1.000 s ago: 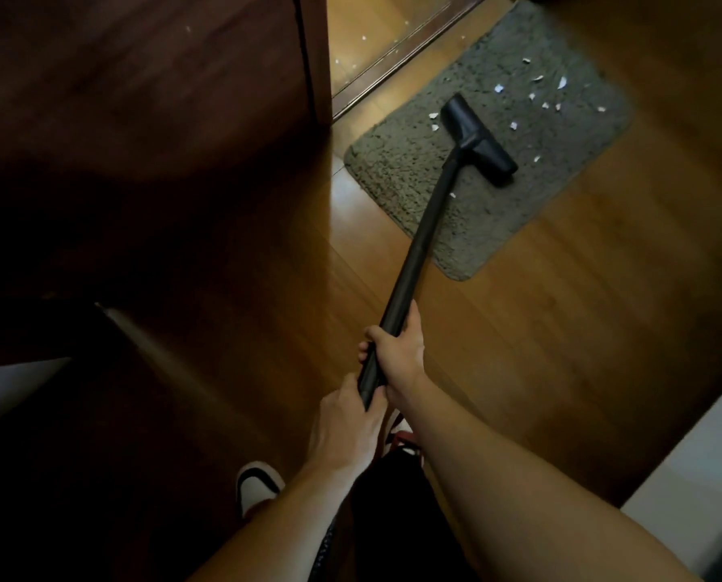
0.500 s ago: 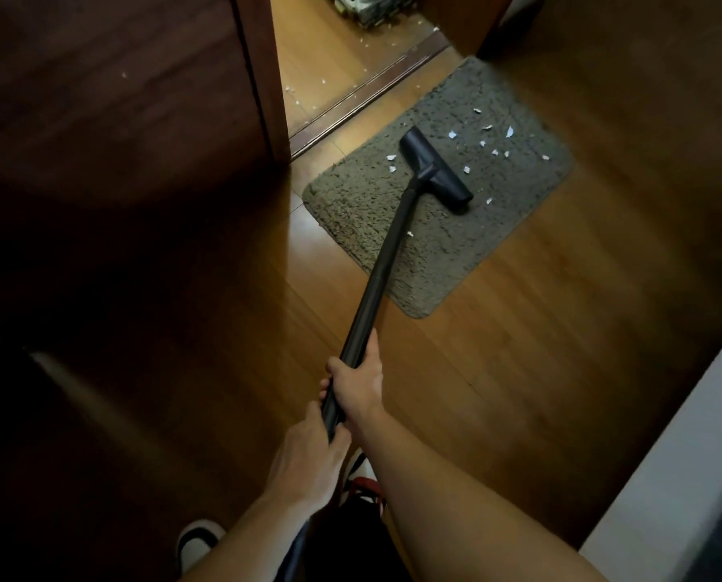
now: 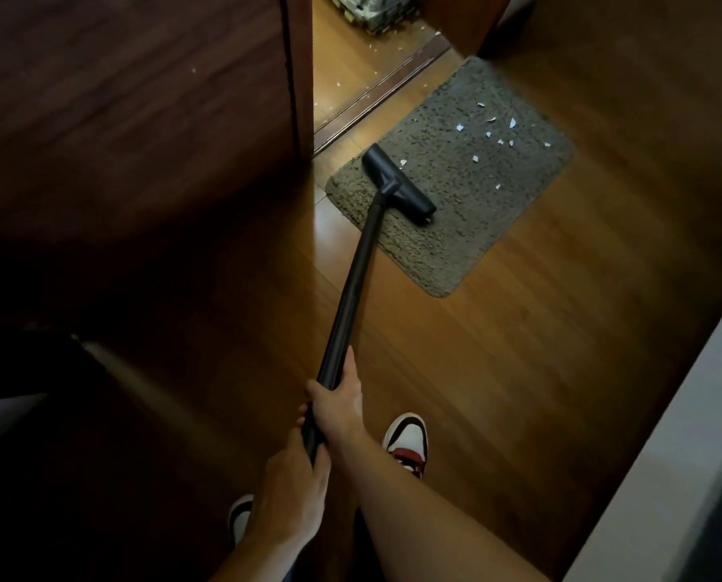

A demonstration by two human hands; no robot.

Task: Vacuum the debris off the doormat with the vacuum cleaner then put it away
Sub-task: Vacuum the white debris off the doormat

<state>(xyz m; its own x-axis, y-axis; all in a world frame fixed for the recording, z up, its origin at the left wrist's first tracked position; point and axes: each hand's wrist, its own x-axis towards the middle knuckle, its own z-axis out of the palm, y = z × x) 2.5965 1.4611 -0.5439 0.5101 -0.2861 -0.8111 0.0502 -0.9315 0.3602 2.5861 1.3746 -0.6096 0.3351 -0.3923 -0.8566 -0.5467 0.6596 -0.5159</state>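
A grey shaggy doormat (image 3: 468, 212) lies on the wooden floor by a doorway. Small white scraps of debris (image 3: 499, 134) are scattered over its far right part. The black vacuum nozzle (image 3: 397, 184) rests on the mat's near left part, with one scrap just beyond it. Its black wand (image 3: 357, 279) slants down toward me. My right hand (image 3: 340, 403) grips the wand higher up. Just below it, my left hand (image 3: 292, 493) holds the wand's lower end. The vacuum's body is hidden under my arms.
A dark wooden door (image 3: 141, 98) stands at the left, its edge beside the mat. A threshold strip (image 3: 384, 86) crosses the doorway, with more white scraps beyond it. A pale wall or cabinet (image 3: 665, 476) runs along the right. My shoes (image 3: 407, 443) stand on the floor.
The nozzle has been drawn back across the mat toward its near left part, away from the scraps. My view shifted, and my right shoe now shows.
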